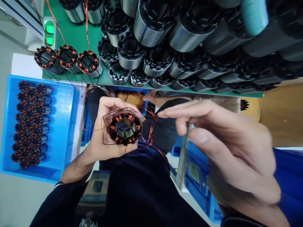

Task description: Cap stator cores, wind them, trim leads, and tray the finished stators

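The left hand, upright, has its fingers wrapped around a copper-wound ring; the right hand, partly curled, is empty beside loose wires.

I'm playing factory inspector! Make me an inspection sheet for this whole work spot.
Surface: green top, crowded with plain metal rings.
Job's things: a copper-wound ring in the left hand; three more wound rings near the green top's edge.
Clutter: loose thin wires hang by those three; a turquoise thing, cut off by the picture, can't be named.
Grippers: left hand wraps the held ring; right hand is open, fingertips near its wire ends, touch unclear.
Cables: copper wires rise from the three rings; no power cord made out.
Surroundings: blue bin with rows of wound rings; green-lit switch.
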### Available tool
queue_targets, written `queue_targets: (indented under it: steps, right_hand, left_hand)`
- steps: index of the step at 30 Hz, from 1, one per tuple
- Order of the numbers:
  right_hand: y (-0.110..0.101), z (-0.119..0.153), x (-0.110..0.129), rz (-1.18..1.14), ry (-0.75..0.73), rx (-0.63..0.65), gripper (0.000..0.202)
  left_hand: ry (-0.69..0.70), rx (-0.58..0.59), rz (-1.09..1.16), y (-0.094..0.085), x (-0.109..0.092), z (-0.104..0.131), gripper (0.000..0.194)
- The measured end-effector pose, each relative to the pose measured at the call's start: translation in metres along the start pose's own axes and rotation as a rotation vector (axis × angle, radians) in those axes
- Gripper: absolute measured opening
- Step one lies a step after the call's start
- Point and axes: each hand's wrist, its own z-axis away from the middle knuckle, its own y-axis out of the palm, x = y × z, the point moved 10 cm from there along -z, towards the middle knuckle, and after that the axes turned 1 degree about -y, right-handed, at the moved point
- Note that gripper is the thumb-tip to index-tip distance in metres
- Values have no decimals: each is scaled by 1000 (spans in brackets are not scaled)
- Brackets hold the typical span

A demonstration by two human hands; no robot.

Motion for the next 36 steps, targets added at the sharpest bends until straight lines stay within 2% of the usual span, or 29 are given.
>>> queue_targets:
  steps: [4,8,11,13,15,20,23,25,28,33,36]
  right_hand:
    - [-8,7,-8,24,16,-115,18]
    - [6,2,-24,63,43,-85,17]
    - [15,0,-36,48,44,-65,17]
    - [18,0,-41,27,39,-65,17]
    - [19,1,-42,12,34,-69,16]
    - [20,0,-41,-1,41,-81,18]
    - [17,-1,-44,-37,22,-151,22]
    - [14,-2,-44,-112,-30,-215,30]
    - [15,-4,-41,-206,-89,-253,48]
    - [28,-6,-25,-201,-151,-152,71]
    - [35,-5,-19,-167,-140,-67,73]
  left_hand:
    - [47,6,-44,10,-9,-1,70]
    - [55,47,99,20,-7,0,64]
    - [82,62,121,21,-2,1,64]
    - [50,89,137,22,9,2,62]
    - [-63,117,221,27,29,2,64]
    - [-298,118,539,40,75,5,83]
    - [-404,242,694,56,89,11,88]
    - [-437,289,790,61,89,15,86]
    - [-417,217,897,56,79,15,84]
    - [-332,286,903,68,54,13,75]
    - [-302,233,824,64,53,13,72]
